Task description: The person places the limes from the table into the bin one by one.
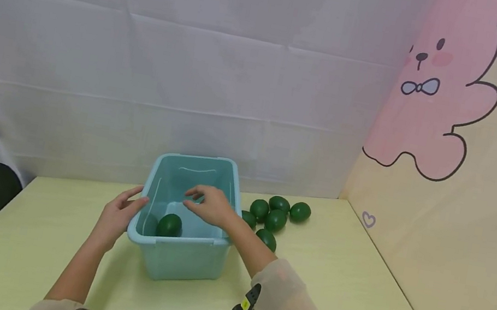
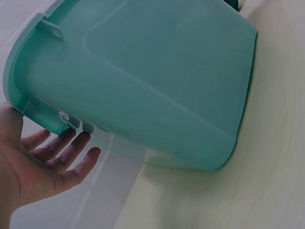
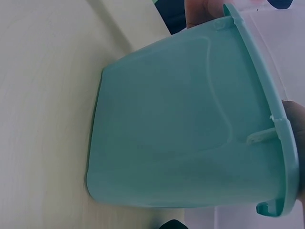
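Observation:
A light teal plastic bin stands on the table with one dark green oval fruit in its near left corner. At the bin's left rim, my left hand holds on, its thumb over the edge and its fingers by the outer side wall. My right hand is above the bin's inside, reaching across the right rim, fingers loosely bent and holding nothing. The bin's outer wall fills most of the right wrist view, and the rim hides part of the right hand.
Several more dark green fruits lie in a group on the pale table, just right of the bin. A whitish cloth wall rises behind the bin, and a cream wall with a pink cartoon figure borders the right side.

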### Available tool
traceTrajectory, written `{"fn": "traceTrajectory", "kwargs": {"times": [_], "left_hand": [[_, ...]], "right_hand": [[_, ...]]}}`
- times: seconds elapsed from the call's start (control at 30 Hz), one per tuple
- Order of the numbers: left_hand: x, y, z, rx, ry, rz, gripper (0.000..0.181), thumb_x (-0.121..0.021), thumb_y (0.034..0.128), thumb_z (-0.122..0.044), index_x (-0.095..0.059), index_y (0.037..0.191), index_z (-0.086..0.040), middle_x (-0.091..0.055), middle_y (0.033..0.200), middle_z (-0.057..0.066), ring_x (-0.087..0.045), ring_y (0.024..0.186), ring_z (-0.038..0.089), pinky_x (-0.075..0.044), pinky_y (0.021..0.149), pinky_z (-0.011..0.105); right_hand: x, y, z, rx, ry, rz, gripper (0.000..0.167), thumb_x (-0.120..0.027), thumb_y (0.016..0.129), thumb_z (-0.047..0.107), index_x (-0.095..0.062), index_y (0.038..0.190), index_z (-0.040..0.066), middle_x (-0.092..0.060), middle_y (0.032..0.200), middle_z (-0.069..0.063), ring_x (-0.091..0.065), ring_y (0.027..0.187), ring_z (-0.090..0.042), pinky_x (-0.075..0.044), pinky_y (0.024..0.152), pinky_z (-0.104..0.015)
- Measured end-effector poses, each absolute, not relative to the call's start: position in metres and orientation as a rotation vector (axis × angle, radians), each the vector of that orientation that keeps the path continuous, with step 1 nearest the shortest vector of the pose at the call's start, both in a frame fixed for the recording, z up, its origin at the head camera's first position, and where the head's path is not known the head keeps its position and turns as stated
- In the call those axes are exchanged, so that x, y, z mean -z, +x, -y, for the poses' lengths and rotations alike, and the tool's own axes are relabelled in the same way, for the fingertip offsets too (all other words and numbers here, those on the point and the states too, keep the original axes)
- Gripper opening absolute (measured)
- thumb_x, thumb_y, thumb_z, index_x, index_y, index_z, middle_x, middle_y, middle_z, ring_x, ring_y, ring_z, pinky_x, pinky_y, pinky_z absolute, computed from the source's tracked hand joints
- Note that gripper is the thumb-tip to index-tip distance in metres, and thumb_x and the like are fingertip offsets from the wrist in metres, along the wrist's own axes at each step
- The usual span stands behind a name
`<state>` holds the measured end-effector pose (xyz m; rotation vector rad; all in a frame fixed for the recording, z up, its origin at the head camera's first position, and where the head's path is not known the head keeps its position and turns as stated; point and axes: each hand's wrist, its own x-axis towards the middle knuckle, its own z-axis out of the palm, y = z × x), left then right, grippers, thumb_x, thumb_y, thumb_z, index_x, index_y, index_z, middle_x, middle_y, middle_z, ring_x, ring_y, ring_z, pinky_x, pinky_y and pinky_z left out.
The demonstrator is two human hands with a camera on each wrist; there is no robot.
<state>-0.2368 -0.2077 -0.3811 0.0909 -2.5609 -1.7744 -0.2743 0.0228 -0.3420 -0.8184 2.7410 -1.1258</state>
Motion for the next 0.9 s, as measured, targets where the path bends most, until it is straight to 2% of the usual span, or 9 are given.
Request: {"fn": "traceTrajectory", "kwargs": {"times": [0.27, 0.57, 0.9], "left_hand": [[0.381, -0.236, 0.207, 1.773, 0.089, 2.557, 0.069, -0.046, 0.0931, -0.053, -0.027, 0.148, -0.016, -0.044, 0.14, 0.024, -0.06, 0.108, 0.023, -0.054, 0.079, 0.029], [0.381, -0.236, 0.207, 1.79, 0.085, 2.541, 0.069, -0.047, 0.0927, -0.052, -0.027, 0.148, -0.017, -0.044, 0.14, 0.023, -0.061, 0.099, 0.013, -0.053, 0.075, 0.025], [0.381, -0.236, 0.207, 1.796, 0.081, 2.54, 0.069, -0.047, 0.0928, -0.052, -0.027, 0.148, -0.017, -0.044, 0.14, 0.023, -0.061, 0.1, 0.013, -0.053, 0.075, 0.025]], "right_hand": [[0.334, -0.276, -0.03, 1.123, -0.808, -2.751, 0.029, -0.057, 0.094, 0.028, -0.061, 0.12, 0.017, -0.061, 0.122, -0.006, -0.061, 0.101, -0.018, -0.05, 0.077, -0.025], [0.324, -0.28, -0.044, 1.126, -0.811, -2.78, 0.031, -0.056, 0.094, 0.03, -0.06, 0.121, 0.017, -0.061, 0.121, -0.007, -0.06, 0.102, -0.02, -0.05, 0.079, -0.027], [0.312, -0.288, -0.067, 1.148, -0.759, -2.823, 0.032, -0.054, 0.095, 0.029, -0.058, 0.124, 0.016, -0.061, 0.119, -0.007, -0.06, 0.102, -0.021, -0.051, 0.077, -0.028]]}}
